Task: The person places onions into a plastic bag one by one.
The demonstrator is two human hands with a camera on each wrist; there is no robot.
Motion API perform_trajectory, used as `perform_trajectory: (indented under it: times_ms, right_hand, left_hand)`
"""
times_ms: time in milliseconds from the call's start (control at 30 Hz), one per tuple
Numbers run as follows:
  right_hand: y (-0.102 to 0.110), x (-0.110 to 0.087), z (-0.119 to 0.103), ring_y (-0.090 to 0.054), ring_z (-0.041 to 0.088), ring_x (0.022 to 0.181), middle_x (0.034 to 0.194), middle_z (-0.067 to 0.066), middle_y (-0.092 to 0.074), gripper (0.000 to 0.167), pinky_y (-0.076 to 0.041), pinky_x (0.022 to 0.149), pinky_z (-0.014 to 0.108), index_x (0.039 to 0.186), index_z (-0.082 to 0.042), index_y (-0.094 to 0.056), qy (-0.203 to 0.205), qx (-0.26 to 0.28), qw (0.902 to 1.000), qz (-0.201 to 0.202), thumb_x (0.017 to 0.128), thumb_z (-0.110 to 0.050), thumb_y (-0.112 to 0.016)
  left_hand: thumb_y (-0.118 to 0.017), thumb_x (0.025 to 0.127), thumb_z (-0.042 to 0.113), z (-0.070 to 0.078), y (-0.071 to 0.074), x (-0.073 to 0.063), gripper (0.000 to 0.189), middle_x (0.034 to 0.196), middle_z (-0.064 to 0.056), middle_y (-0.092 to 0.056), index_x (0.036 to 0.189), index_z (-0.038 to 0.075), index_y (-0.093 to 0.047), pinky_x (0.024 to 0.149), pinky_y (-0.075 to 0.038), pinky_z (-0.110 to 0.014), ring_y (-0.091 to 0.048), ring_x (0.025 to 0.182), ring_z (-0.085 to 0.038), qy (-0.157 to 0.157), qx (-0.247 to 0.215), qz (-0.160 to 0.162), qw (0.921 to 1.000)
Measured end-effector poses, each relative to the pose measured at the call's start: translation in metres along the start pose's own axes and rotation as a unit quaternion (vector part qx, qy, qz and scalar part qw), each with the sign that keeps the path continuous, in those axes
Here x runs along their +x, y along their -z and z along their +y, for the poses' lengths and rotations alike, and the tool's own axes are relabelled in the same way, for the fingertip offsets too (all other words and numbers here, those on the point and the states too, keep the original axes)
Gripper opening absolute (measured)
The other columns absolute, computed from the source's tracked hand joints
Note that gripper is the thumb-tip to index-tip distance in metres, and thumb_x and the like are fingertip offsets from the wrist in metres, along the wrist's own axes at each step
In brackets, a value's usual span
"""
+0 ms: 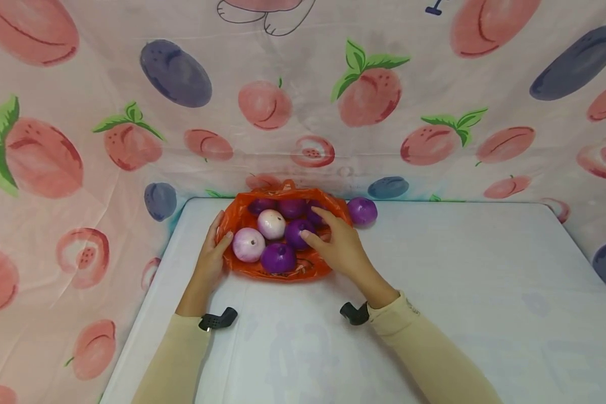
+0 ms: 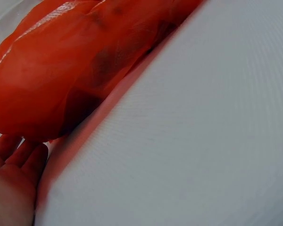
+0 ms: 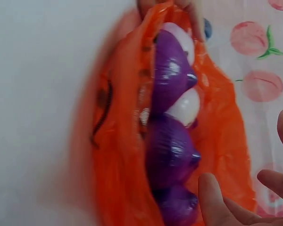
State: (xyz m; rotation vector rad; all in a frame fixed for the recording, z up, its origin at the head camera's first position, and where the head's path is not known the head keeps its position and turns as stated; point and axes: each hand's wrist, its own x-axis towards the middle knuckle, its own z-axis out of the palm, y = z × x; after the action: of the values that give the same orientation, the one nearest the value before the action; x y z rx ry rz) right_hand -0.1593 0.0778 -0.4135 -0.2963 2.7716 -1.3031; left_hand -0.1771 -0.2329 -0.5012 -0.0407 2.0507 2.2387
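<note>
An orange plastic bag [image 1: 310,272] lies with its mouth spread at the back of the table. Inside sit several onions: deep purple ones such as this purple onion [image 1: 279,258], plus two paler ones, including the whitish onion [image 1: 271,224]. My left hand [image 1: 213,255] holds the bag's left edge, thumb near the rim; in the left wrist view its fingers [image 2: 30,157] touch the bag's outside. Over the bag's right side is my right hand [image 1: 340,247], its fingers spread above the purple onions and gripping nothing. The right wrist view shows those fingers [image 3: 212,200] apart, close to the onions.
One loose purple onion [image 1: 362,212] rests on the table just right of the bag, by the back edge. The white table [image 1: 459,292] meets a fruit-printed cloth [image 1: 293,50] behind and at the sides. A black wrist camera [image 1: 219,318] sits on the left wrist.
</note>
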Motion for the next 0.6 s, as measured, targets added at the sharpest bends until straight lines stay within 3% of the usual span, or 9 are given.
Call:
perform_trajectory:
  times_ms: [267,600]
  right_hand:
    - [0.020,-0.007,-0.008,-0.071,0.028,0.106,0.143,0.016,-0.059,0.066,-0.063,0.086,0.042,0.155,-0.025,-0.045,-0.003,0.040,0.9992,0.002,0.097,-0.045,-0.068]
    - [0.038,-0.010,-0.003,-0.073,0.028,0.106,0.136,0.011,-0.065,0.060,-0.064,0.082,0.045,0.151,-0.028,-0.049,0.007,0.049,0.9980,0.039,0.097,-0.048,-0.066]
  left_hand:
    - [-0.049,0.109,0.028,-0.001,0.001,0.000,0.064,0.170,0.011,-0.019,0.164,0.037,-0.018,0.123,-0.032,-0.034,-0.020,0.158,-0.019,-0.003,-0.009,-0.002,1.0000]
    - [-0.050,0.108,0.029,-0.002,0.002,0.001,0.064,0.170,0.010,-0.020,0.163,0.039,-0.018,0.122,-0.034,-0.032,-0.021,0.158,-0.019,-0.003,-0.006,-0.002,1.0000]
